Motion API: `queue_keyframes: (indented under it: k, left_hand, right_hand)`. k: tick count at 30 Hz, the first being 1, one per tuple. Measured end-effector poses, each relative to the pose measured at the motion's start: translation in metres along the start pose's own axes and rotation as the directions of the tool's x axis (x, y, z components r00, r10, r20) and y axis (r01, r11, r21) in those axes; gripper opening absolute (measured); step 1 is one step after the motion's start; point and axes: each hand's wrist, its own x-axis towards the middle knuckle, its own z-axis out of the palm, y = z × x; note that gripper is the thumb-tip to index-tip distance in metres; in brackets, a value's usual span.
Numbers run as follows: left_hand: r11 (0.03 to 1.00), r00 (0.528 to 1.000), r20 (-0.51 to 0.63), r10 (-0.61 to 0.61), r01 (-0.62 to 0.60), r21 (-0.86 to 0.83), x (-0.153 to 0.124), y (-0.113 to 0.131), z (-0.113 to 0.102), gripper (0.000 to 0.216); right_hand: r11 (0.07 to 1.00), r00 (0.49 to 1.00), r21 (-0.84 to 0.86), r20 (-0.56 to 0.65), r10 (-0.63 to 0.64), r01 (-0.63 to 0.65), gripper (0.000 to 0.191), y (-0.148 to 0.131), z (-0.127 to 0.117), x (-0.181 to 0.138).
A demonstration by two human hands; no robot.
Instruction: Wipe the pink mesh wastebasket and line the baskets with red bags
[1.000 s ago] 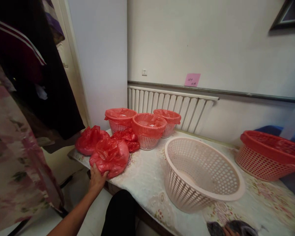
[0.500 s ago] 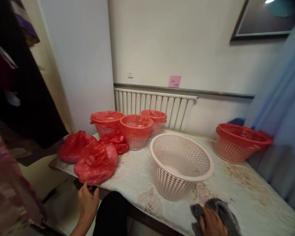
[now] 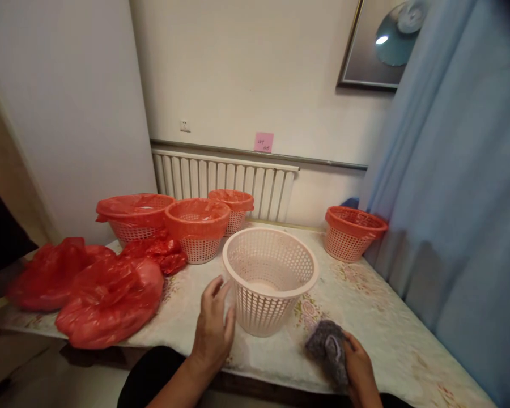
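I saw my left hand [image 3: 212, 328], fingers spread, just left of the empty basket [image 3: 270, 279] in the middle of the frame, much nearer to it than my right hand [image 3: 357, 365], which squeezed a gray cloth [image 3: 327, 348] at lower right.

pale pink basket [image 3: 270, 277], grey cloth [image 3: 328, 348], red bags [image 3: 110, 297]
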Motion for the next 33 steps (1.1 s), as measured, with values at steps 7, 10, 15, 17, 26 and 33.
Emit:
queue_keyframes:
  k: [7, 10, 15, 17, 26, 33]
  left_hand:
    - [0.931, 0.923, 0.14, 0.358, -0.365, 0.028, 0.037, 0.055, 0.036, 0.029]
    - [0.937, 0.929, 0.19, 0.319, -0.339, 0.085, 0.036, 0.057, 0.047, 0.017]
    - [0.96, 0.941, 0.199, 0.272, -0.28, 0.014, 0.03, 0.047, 0.052, 0.016]
    - [0.96, 0.942, 0.197, 0.272, -0.279, 0.009, 0.03, 0.043, 0.053, 0.021]
    - [0.944, 0.935, 0.152, 0.321, -0.328, 0.029, 0.034, 0.048, 0.055, 0.026]
    - [0.948, 0.935, 0.182, 0.305, -0.317, 0.04, 0.036, 0.049, 0.052, 0.017]
  right_hand:
    - [0.937, 0.969, 0.279, -0.184, -0.166, 0.213, 0.036, -0.161, -0.015, -0.045]
    - [0.805, 0.794, 0.036, -0.198, -0.575, 0.592, 0.023, -0.194, 0.001, -0.064]
    - [0.294, 0.308, -0.094, 0.357, -0.882, 0.951, 0.038, -0.181, 0.058, -0.072]
    - [0.203, 0.233, -0.114, 0.441, -0.867, 0.972, 0.044, -0.168, 0.075, -0.068]
    - [0.166, 0.178, -0.064, 0.4, -0.899, 0.984, 0.027, -0.157, 0.078, -0.039]
    - [0.254, 0.223, 0.058, 0.322, -0.92, 0.965, 0.025, -0.149, 0.072, 0.0]
